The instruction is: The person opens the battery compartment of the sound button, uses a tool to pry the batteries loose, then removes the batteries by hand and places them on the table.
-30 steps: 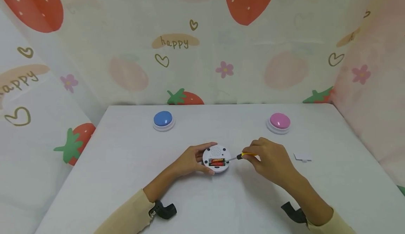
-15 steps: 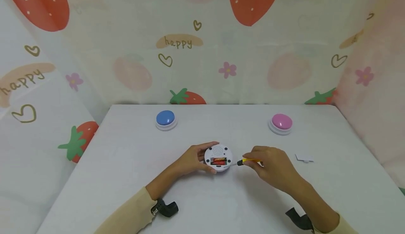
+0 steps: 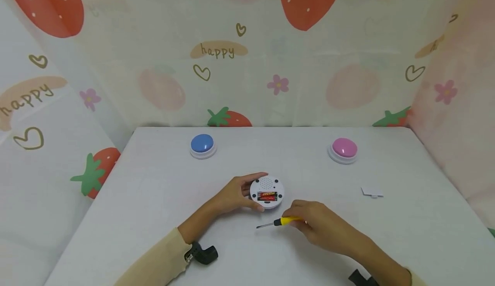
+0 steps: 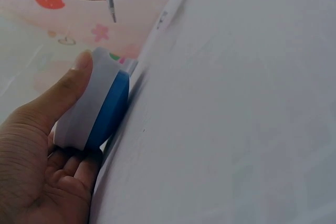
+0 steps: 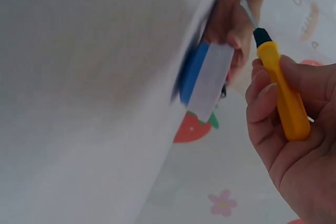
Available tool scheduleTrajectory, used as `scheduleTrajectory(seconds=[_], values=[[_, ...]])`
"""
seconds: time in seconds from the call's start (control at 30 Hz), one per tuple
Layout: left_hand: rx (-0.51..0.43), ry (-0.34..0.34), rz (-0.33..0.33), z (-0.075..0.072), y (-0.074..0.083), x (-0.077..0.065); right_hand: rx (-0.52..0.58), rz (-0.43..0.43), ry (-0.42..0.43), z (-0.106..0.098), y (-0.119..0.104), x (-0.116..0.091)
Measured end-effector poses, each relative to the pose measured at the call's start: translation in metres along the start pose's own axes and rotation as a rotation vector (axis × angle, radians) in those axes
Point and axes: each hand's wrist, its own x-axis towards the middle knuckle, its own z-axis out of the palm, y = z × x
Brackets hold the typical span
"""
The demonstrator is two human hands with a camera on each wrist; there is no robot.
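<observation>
My left hand (image 3: 233, 197) grips a round white push button (image 3: 266, 184) by its rim, thumb on the near side. It lies bottom up, and its blue dome (image 4: 111, 109) faces the table in the left wrist view. Red batteries (image 3: 267, 196) show in its uncovered compartment, below a speaker grille. My right hand (image 3: 322, 227) holds a yellow-handled screwdriver (image 3: 287, 220) in front of the button, its tip apart from it and pointing left. Fingers and thumb wrap the handle in the right wrist view.
A small white battery cover (image 3: 372, 192) lies on the white table (image 3: 162, 183) at right. Toward the back stand a blue push button (image 3: 202, 144) at left and a pink one (image 3: 344, 148) at right. Strawberry-printed cloth (image 3: 247, 84) hangs behind.
My right hand has drawn the screwdriver away from the battery compartment, toward me and to the left. My left hand still holds the button in the same place.
</observation>
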Motion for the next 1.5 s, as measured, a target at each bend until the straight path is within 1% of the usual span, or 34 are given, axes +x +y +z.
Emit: scheduleTrajectory(seconds=[0.1,0.2,0.33,0.5,0.63,0.87,1.03,1.2,1.37,1.5], values=[[0.0,0.002,-0.006,0.0,0.0,0.0,0.003,0.002,-0.044,0.005,-0.004,0.003],[-0.008,-0.002,-0.001,-0.001,0.0,0.0,-0.003,-0.015,-0.073,0.009,-0.009,0.006],[-0.003,-0.002,0.004,-0.001,0.0,0.0,-0.013,-0.03,-0.083,0.014,-0.014,0.01],[0.001,0.005,-0.003,-0.001,0.0,-0.001,-0.033,0.006,-0.1,0.018,-0.019,0.016],[-0.006,0.002,0.0,-0.001,0.001,0.0,-0.071,0.028,-0.103,0.02,-0.019,0.018],[-0.001,0.002,0.002,-0.001,0.002,0.0,-0.181,0.027,-0.086,0.023,-0.014,0.019],[-0.012,0.0,0.006,-0.001,0.001,0.0,-0.185,0.059,-0.115,0.023,-0.012,0.02],[-0.001,0.001,0.005,-0.001,0.0,0.0,-0.189,0.092,-0.138,0.024,-0.01,0.021],[0.005,0.004,0.005,-0.001,0.0,0.001,-0.223,0.089,-0.131,0.025,-0.007,0.021],[0.005,0.0,0.006,0.0,0.0,0.001,-0.223,0.098,-0.131,0.027,-0.005,0.021]])
